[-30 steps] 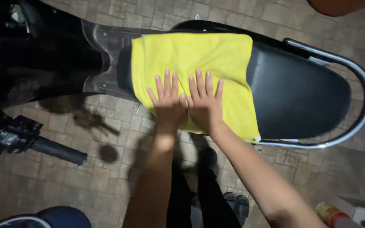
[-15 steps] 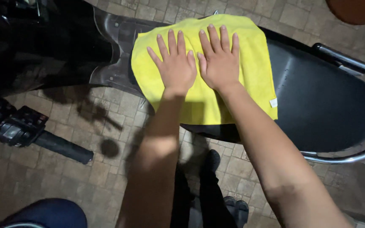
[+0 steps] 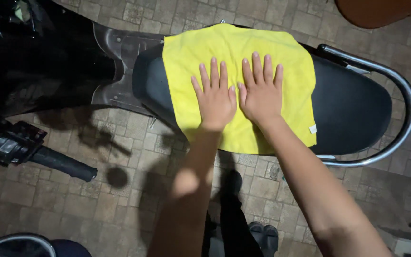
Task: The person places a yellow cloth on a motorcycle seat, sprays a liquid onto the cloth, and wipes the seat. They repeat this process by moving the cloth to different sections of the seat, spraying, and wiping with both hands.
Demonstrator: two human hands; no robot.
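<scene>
Dim paved floor [image 3: 120,200] underfoot, brick-pattern tiles, and a scooter parked across the top of the view. Its black seat [image 3: 353,109] runs out to three o'clock, ringed by a chrome rail [image 3: 407,102]. Spread over the seat's front half is the yellow cloth [image 3: 191,57], draping down the near side toward six o'clock. Both hands are flat on it, side by side at the centre: left hand [image 3: 216,99] and right hand [image 3: 261,93], fingers straight and slightly fanned, pointing to twelve, thumbs nearly touching. Neither is gripping anything; the palms just press the cloth onto the seat.

To wipe well from here, I'd judge even palm pressure matters most, so the cloth slides as one sheet and doesn't bunch. The hanging edge with the small white tag [image 3: 313,129] at four o'clock could drag loose. At nine o'clock, a second bike's handlebar grip [image 3: 65,164] sits well apart.
</scene>
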